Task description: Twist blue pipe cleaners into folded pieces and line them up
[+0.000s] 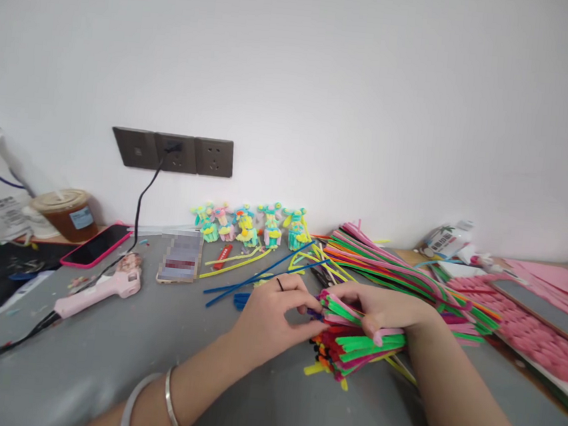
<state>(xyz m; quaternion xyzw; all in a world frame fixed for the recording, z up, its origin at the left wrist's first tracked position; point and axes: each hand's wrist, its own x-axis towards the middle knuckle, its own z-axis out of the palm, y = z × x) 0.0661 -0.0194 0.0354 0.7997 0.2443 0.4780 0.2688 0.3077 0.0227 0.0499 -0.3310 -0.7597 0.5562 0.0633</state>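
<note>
My right hand point(388, 308) is wrapped over a thick bundle of multicoloured pipe cleaners point(359, 346), with green, pink, red, orange, black and yellow ends facing left. At that end of the bundle, the thumb and fingers of my left hand point(270, 312) pinch dark purple pipe cleaner tips point(314, 314). Whether one or more are held is too small to tell. Blue pipe cleaners point(229, 293) lie just beyond my left hand. Behind my right hand, a larger pile of long pipe cleaners point(375, 258) stretches to the right.
Several small pipe-cleaner figures point(247, 226) stand along the wall. To the left are a pink glue gun point(98, 295) with its cord, a pink-cased phone point(97, 246), another phone point(179, 256) and a drink cup point(70, 214). Pink braided material point(530, 317) lies at right.
</note>
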